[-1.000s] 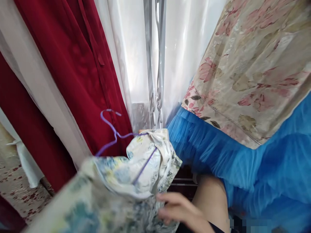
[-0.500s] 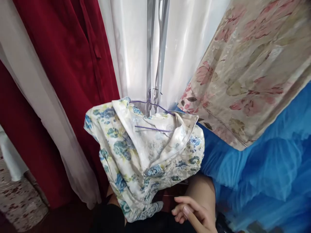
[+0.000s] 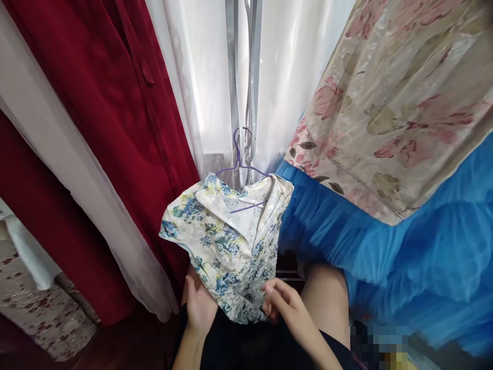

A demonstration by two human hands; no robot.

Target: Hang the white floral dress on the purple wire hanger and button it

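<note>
White curtain [image 3: 296, 61] behind; hands [image 3: 285, 303] flank a floral top [image 3: 223, 241].

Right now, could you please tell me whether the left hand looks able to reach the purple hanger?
Probably yes: the left hand is at the lower part of the shirt, and although the shirt lies between them, the top of the purple hanger shows uncovered above it.
</note>
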